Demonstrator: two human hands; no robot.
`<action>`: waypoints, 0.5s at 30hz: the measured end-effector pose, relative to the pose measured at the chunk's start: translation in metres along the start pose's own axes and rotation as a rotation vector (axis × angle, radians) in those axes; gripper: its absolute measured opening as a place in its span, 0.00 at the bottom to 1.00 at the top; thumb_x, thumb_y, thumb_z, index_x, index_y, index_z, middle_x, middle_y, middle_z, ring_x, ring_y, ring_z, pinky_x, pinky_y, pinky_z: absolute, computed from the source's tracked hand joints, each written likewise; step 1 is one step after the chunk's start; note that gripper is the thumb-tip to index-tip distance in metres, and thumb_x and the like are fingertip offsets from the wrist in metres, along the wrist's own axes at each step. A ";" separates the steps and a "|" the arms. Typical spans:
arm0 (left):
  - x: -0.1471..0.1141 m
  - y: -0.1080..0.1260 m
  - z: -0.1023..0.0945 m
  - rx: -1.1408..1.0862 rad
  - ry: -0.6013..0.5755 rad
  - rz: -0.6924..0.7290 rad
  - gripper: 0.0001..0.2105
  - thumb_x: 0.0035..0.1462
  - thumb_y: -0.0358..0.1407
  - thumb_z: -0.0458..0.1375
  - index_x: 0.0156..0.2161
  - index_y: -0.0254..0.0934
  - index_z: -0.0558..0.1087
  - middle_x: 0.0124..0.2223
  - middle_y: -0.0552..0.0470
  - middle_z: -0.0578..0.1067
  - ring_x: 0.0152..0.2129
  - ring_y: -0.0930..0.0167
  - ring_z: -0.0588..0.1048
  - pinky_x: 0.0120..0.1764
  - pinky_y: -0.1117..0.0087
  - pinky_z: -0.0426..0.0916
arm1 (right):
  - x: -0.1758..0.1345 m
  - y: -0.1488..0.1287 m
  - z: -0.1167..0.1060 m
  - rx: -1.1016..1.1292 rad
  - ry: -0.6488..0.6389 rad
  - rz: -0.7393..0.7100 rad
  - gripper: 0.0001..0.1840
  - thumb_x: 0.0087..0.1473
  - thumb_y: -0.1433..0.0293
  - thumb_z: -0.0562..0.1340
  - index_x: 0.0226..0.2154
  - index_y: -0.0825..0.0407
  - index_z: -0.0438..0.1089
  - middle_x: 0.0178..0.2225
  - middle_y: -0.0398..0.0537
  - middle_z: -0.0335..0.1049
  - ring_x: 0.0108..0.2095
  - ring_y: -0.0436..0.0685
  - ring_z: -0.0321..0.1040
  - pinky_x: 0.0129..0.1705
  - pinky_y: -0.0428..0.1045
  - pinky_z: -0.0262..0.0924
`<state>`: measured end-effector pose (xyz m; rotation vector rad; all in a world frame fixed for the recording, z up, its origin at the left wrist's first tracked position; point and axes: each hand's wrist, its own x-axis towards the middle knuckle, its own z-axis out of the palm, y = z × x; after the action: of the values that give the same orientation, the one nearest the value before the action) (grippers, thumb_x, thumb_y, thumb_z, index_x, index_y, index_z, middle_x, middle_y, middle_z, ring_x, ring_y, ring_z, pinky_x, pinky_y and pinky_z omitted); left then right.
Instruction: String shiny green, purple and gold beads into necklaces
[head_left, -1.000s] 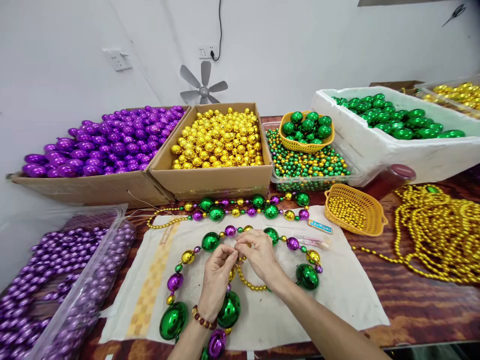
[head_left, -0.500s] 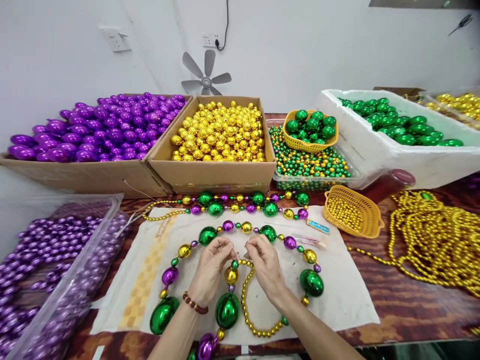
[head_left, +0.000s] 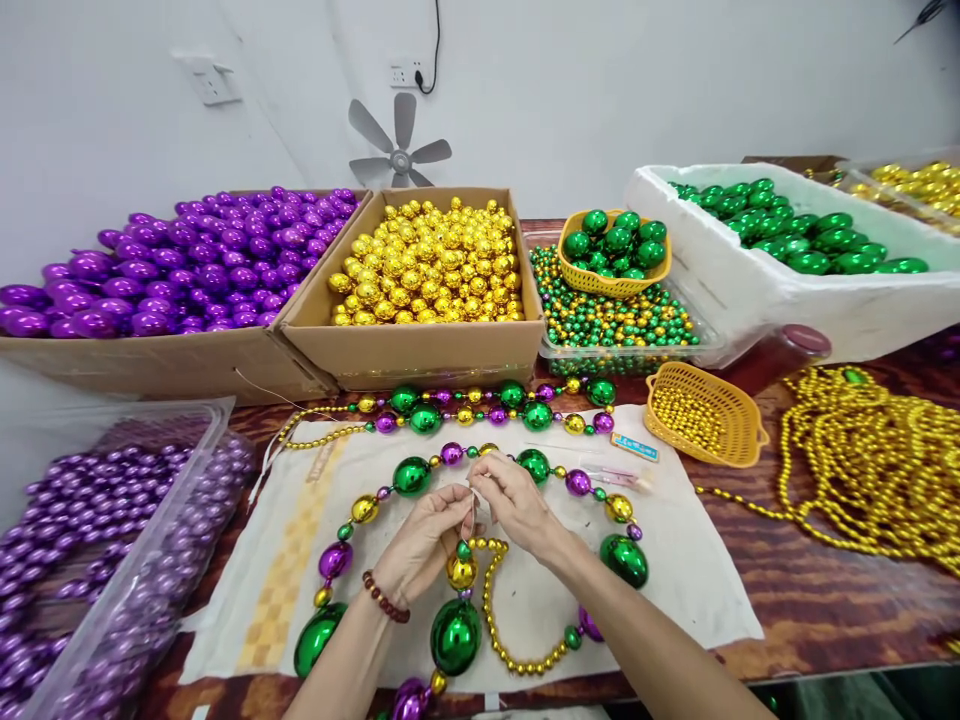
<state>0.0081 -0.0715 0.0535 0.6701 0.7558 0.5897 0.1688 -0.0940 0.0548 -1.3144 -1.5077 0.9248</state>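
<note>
My left hand (head_left: 427, 535), with a brown bead bracelet at its wrist, pinches a thin pale string (head_left: 474, 508) above the cloth. Fingertips of my right hand (head_left: 516, 503) are closed on the same string, meeting the left fingers. Just below them hangs the end of a bead necklace (head_left: 455, 637), with a small green bead, a gold ball and a large green ball in line. Beside it a strand of small gold beads (head_left: 491, 610) curves down to the right. Large green, purple and gold beads arch around both hands. The fingers hide part of the string.
A white cloth (head_left: 675, 560) covers the table's middle. Behind it stand boxes of purple beads (head_left: 150, 365) and gold balls (head_left: 420, 350), and a foam box (head_left: 795, 310) of green beads. An orange basket (head_left: 739, 425) and gold bead strands (head_left: 862, 470) lie right; a clear bin (head_left: 135, 570) stands left.
My right hand has moved up and left, over to my left fingertips, so the hands now meet. The string between them shows as a small loop. The camera view has shifted slightly.
</note>
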 end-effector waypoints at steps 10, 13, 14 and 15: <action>-0.002 0.006 0.004 0.137 0.034 0.020 0.07 0.52 0.35 0.65 0.32 0.33 0.72 0.26 0.53 0.71 0.23 0.76 0.67 0.30 0.75 0.62 | 0.006 -0.001 -0.003 -0.100 -0.066 0.089 0.11 0.63 0.69 0.52 0.35 0.50 0.69 0.32 0.43 0.68 0.32 0.52 0.63 0.36 0.46 0.54; -0.005 0.012 0.005 0.164 0.064 0.064 0.07 0.53 0.35 0.64 0.34 0.34 0.71 0.27 0.53 0.71 0.24 0.75 0.68 0.32 0.74 0.63 | 0.003 0.000 -0.016 -0.022 -0.219 0.072 0.11 0.61 0.69 0.55 0.33 0.49 0.73 0.29 0.40 0.72 0.30 0.50 0.66 0.34 0.44 0.57; -0.006 0.013 0.005 0.172 0.062 0.066 0.07 0.53 0.36 0.64 0.34 0.34 0.71 0.27 0.53 0.71 0.25 0.75 0.68 0.32 0.74 0.63 | 0.002 0.000 -0.020 0.012 -0.262 0.063 0.11 0.60 0.69 0.57 0.32 0.49 0.75 0.29 0.40 0.73 0.29 0.50 0.67 0.34 0.44 0.58; -0.006 0.014 0.004 0.180 0.057 0.064 0.07 0.53 0.36 0.63 0.34 0.34 0.71 0.28 0.53 0.71 0.25 0.75 0.69 0.32 0.74 0.63 | 0.001 0.001 -0.024 0.040 -0.287 0.057 0.10 0.59 0.70 0.58 0.31 0.49 0.76 0.28 0.40 0.73 0.30 0.50 0.67 0.34 0.43 0.58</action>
<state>0.0045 -0.0678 0.0689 0.8491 0.8500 0.6058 0.1915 -0.0929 0.0614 -1.2396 -1.6647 1.2151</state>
